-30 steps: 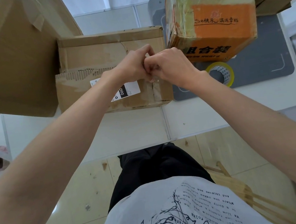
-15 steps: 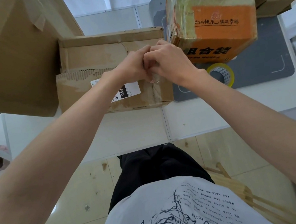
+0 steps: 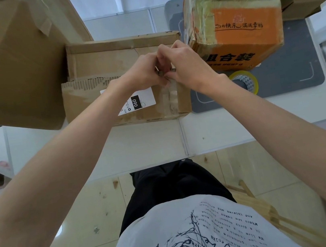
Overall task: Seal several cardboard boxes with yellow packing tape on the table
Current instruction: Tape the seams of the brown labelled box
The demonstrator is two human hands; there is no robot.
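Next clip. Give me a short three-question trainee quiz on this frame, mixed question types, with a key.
1. True or false: the yellow tape roll is held in the right hand.
2. Which box do both hands work over? A) the orange printed box B) the flat brown box with the white label C) the large brown box on the left
3. Fill in: the tape roll lies on the grey ___.

Key:
1. False. The roll lies on the table, beside the right wrist.
2. B. The left hand and right hand meet, fingers curled, pinching something small above its top; whether that is a tape strip cannot be told.
3. Mat.
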